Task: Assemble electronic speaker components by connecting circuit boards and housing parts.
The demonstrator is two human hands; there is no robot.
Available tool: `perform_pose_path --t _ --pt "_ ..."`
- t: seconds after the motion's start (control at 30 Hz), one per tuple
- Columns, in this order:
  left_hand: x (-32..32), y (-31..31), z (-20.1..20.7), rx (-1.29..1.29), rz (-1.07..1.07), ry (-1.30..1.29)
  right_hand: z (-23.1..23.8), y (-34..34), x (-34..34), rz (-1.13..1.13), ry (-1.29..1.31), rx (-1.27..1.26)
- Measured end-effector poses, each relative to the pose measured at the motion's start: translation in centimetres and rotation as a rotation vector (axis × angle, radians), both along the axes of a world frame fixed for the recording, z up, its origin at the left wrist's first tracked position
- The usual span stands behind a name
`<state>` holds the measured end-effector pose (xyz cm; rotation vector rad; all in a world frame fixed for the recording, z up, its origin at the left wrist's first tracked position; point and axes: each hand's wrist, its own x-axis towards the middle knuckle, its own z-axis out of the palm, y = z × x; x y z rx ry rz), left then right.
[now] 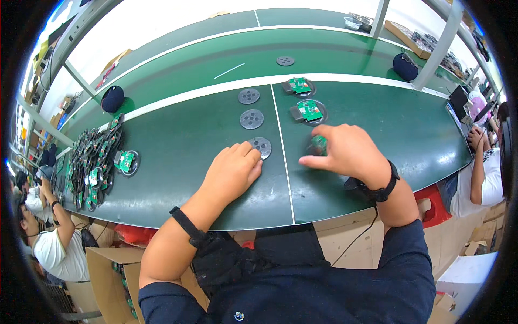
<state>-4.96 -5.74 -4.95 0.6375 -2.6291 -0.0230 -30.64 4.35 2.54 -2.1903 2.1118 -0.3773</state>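
My left hand (232, 170) lies low over the table, its fingertips at the left edge of a grey round disc with holes (262, 147). Two similar grey discs, a middle one (251, 119) and a far one (249, 96), lie beyond it in a column. To the right, my right hand (348, 151) has thumb and forefinger spread around a green circuit board (319, 144), partly hidden by the hand. Farther off lie two round clear-rimmed pieces with green boards, a nearer one (309, 110) and a farther one (300, 85).
Many board pieces are heaped (94, 162) at the left, one single piece (127, 162) beside them. Another grey disc (285, 61) sits on the far green strip. Metal posts (440, 46) rise at the sides. An open carton (110, 281) stands below left; people work at both sides.
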Motion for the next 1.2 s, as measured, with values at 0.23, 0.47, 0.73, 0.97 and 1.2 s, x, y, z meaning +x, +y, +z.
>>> perform_pose_path --t 0.23,0.47,0.73,0.97,1.2 --pt "-0.6 0.0 -0.8 0.119 0.009 0.208 -0.9 -0.4 -1.9 0.213 0.027 -0.038" --pt "-0.4 -0.1 -0.9 0.209 0.036 0.329 -2.4 -1.2 -2.2 0.168 0.035 0.028" --pt "-0.7 -0.4 -1.9 0.272 0.097 0.388 -1.6 -1.5 -3.2 0.139 -0.037 0.073" --pt "-0.8 -0.5 -1.8 0.375 0.113 0.401 -2.2 -2.4 -0.8 0.236 -0.44 -0.186" --pt "-0.6 -0.4 -2.3 0.339 0.154 0.379 -4.6 -4.9 -3.3 0.103 -0.616 -0.252"
